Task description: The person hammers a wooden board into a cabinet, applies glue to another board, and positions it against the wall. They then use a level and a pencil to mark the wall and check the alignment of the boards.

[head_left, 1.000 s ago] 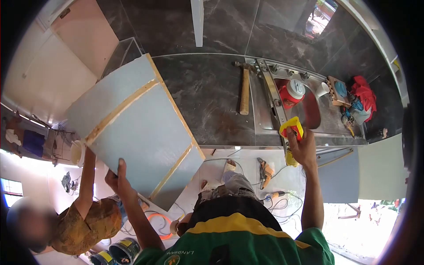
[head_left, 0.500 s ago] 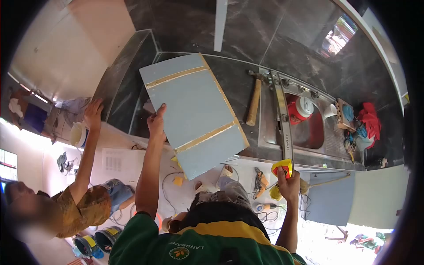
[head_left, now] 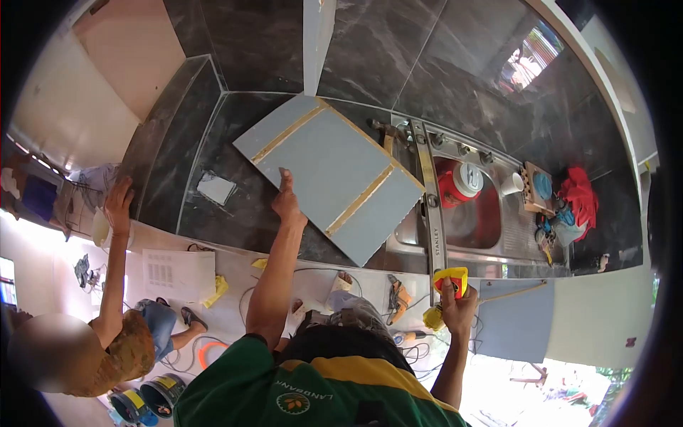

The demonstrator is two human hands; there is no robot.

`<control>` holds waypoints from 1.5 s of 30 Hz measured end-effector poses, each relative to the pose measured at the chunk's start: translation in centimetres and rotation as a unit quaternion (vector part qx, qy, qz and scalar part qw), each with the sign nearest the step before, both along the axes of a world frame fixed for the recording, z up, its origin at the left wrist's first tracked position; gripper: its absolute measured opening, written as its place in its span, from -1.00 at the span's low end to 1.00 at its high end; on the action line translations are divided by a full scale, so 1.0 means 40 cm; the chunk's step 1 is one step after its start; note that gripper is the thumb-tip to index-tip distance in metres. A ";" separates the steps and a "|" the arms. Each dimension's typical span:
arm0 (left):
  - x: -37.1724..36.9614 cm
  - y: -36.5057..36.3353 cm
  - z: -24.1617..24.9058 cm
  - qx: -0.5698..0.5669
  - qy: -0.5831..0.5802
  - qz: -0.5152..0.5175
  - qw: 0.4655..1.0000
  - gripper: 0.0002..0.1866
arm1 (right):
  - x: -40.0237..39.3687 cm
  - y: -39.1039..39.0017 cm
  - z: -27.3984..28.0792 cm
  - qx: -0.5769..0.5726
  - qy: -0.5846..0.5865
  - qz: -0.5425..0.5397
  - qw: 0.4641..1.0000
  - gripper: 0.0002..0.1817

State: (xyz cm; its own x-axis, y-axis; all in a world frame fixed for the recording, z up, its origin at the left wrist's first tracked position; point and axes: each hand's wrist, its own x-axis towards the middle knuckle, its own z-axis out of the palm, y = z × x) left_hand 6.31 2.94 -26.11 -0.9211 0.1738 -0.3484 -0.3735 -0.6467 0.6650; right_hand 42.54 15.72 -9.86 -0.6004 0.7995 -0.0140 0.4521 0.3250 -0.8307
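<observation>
My left hand [head_left: 288,206] holds the lower left edge of a grey board [head_left: 320,164] with tan strips across it. One digit lies on the board's face; the other fingers are mostly hidden. The board is over the dark counter, its right corner close to a Stanley spirit level [head_left: 432,213]. In my right hand [head_left: 459,306], in front of the counter, is a yellow and red tape measure [head_left: 451,282], near the level's front end. A hammer [head_left: 388,135] is partly covered by the board.
The steel sink [head_left: 491,238] contains a red jug [head_left: 455,186] with a white lid. Beside it are a white cup [head_left: 511,183] and a red cloth [head_left: 580,196]. A white scrap [head_left: 215,188] lies on the counter. Another person's hand [head_left: 118,206] touches the ledge at left.
The board has turned and shifted right, now covering most of the hammer's handle. My left hand moved right with it, uncovering the white scrap. My right hand still holds the tape measure.
</observation>
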 end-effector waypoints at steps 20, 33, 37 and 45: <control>0.016 0.094 0.015 0.063 -0.047 0.078 0.994 -0.43 | -0.167 0.154 -0.005 -0.047 0.128 0.110 0.985 -0.72; 0.048 0.007 0.043 -0.313 -0.127 -0.058 0.939 -0.33 | -0.320 0.162 -0.156 -0.535 0.345 0.207 0.743 -0.47; 0.085 -0.059 0.068 -0.431 -0.111 -0.142 0.884 -0.35 | -0.397 0.087 -0.163 -0.566 0.328 0.211 0.726 -0.50; 0.216 -0.236 0.214 -0.228 0.211 -0.171 0.935 -0.35 | -0.574 -0.125 -0.158 -0.602 0.295 0.254 0.696 -0.61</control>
State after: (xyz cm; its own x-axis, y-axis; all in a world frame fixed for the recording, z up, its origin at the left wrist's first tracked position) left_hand 14.95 -6.52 -17.53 -0.9111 0.4052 -0.0760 -0.1487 -0.1510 0.9773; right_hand 19.57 10.73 -16.17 -0.9873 0.1029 -0.1211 -0.0034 -0.7756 -0.6312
